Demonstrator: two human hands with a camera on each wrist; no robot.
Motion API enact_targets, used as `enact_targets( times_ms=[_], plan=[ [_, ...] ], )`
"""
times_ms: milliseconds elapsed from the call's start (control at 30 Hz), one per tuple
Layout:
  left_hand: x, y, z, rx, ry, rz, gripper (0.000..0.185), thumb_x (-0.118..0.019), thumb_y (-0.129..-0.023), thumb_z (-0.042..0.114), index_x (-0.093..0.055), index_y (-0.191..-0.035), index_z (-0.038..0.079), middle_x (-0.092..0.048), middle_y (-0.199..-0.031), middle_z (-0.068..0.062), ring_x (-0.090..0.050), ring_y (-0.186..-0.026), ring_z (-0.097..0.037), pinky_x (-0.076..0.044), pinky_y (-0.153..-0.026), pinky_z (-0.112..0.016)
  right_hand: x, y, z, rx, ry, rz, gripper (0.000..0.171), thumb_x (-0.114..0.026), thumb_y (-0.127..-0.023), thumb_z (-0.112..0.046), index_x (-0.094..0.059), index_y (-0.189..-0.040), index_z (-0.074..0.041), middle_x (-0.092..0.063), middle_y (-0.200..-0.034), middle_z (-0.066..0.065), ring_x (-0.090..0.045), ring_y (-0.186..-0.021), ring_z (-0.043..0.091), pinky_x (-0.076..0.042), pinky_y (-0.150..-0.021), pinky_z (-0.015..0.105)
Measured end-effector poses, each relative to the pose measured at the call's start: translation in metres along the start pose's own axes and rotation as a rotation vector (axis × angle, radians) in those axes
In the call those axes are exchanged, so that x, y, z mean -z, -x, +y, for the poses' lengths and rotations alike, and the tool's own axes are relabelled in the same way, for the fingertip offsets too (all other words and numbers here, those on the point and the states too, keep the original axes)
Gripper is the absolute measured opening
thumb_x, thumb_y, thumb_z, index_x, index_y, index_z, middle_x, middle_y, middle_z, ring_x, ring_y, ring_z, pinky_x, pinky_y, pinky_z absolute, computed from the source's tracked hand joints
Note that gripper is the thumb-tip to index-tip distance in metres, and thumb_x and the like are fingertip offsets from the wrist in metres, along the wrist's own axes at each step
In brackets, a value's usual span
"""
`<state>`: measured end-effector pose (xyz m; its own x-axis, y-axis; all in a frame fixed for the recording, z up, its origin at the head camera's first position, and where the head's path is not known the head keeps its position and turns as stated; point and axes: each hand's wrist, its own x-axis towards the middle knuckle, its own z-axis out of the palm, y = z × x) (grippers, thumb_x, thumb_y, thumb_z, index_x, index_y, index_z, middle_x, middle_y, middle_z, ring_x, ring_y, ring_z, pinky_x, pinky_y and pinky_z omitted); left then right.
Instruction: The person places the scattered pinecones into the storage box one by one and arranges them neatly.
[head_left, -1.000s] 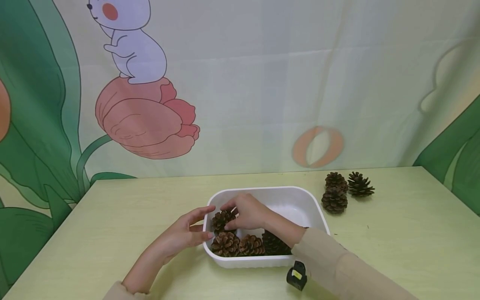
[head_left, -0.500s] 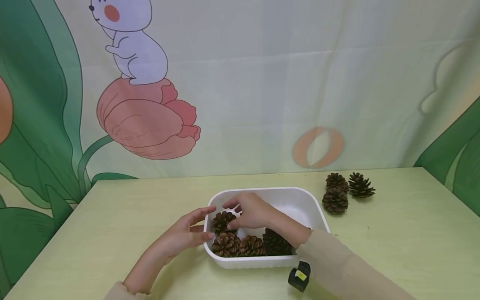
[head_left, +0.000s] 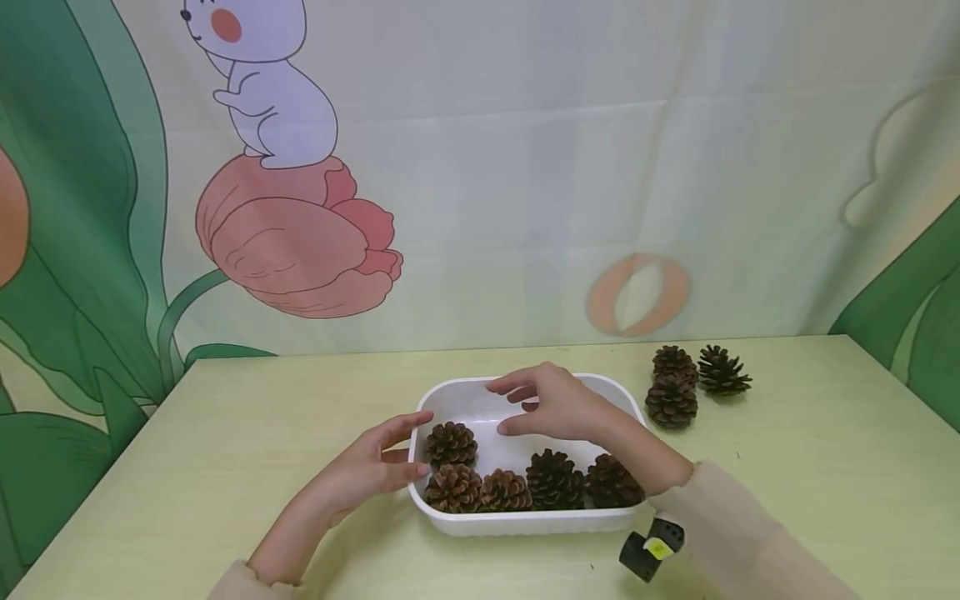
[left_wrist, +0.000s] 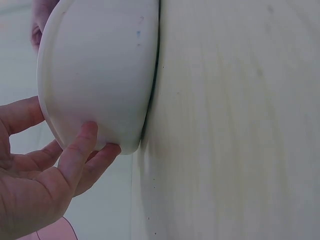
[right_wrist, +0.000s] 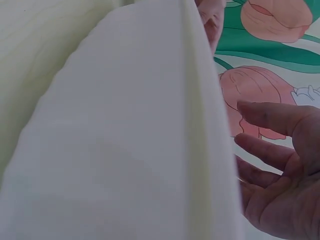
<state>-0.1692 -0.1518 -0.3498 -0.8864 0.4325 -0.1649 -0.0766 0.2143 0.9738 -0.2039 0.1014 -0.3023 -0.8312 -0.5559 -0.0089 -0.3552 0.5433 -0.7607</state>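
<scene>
A white plastic tray (head_left: 525, 523) sits on the pale green table and holds several brown pine cones. One cone (head_left: 451, 442) lies alone at the tray's left, behind a row of others (head_left: 555, 479) along the front wall. My left hand (head_left: 375, 467) touches the tray's left wall (left_wrist: 95, 75) from outside, fingers nearly straight. My right hand (head_left: 551, 404) hovers over the tray's middle with relaxed fingers (right_wrist: 270, 150) and holds nothing.
Three more pine cones (head_left: 671, 400) lie on the table to the right of the tray, one of them darker (head_left: 722, 371). A cartoon backdrop hangs behind the table's far edge. The right table edge slants at far right.
My right hand let go of the lone cone at the tray's left, lifted and moved right and back. A further cone at the row's right end is now uncovered. The left hand stayed.
</scene>
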Motion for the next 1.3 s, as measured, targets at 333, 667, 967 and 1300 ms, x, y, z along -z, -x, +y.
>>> enact_targets(
  times_ms=[333, 667, 967, 1300],
  plan=[
    [0.0, 0.001, 0.002, 0.004, -0.004, 0.005, 0.067, -0.064, -0.082, 0.009, -0.03, -0.14, 0.006, -0.028, -0.141, -0.025, -0.04, -0.124, -0.04, -0.046, -0.094, -0.041, 0.019, 0.024, 0.014, 0.021, -0.057, 0.058, 0.051, -0.067, -0.081, -0.014, -0.05, -0.127, 0.0, -0.05, -0.13, 0.018, -0.046, -0.12, 0.035, -0.041, -0.1, 0.038],
    [-0.001, 0.001, 0.002, 0.003, 0.003, -0.001, 0.068, -0.064, -0.082, 0.009, -0.029, -0.14, 0.005, -0.027, -0.141, -0.025, -0.04, -0.125, -0.04, -0.046, -0.094, -0.041, 0.037, 0.048, 0.03, 0.014, -0.052, 0.164, 0.051, -0.069, -0.08, -0.015, -0.052, -0.125, 0.001, -0.051, -0.128, 0.02, -0.047, -0.12, 0.036, -0.042, -0.099, 0.038],
    [-0.001, 0.002, 0.002, 0.005, -0.007, 0.008, 0.067, -0.064, -0.082, 0.009, -0.03, -0.14, 0.006, -0.027, -0.142, -0.024, -0.04, -0.124, -0.041, -0.046, -0.094, -0.041, 0.053, 0.065, 0.043, -0.01, -0.013, 0.273, 0.051, -0.069, -0.08, -0.017, -0.052, -0.125, 0.0, -0.052, -0.128, 0.018, -0.048, -0.119, 0.034, -0.043, -0.097, 0.035],
    [-0.001, 0.002, 0.003, 0.011, -0.011, 0.014, 0.067, -0.065, -0.082, 0.01, -0.032, -0.14, 0.007, -0.027, -0.143, -0.024, -0.041, -0.124, -0.04, -0.047, -0.093, -0.04, 0.066, 0.079, 0.059, -0.079, 0.056, 0.354, 0.053, -0.069, -0.081, -0.024, -0.052, -0.126, -0.002, -0.054, -0.126, 0.018, -0.052, -0.115, 0.034, -0.045, -0.093, 0.038]
  ],
)
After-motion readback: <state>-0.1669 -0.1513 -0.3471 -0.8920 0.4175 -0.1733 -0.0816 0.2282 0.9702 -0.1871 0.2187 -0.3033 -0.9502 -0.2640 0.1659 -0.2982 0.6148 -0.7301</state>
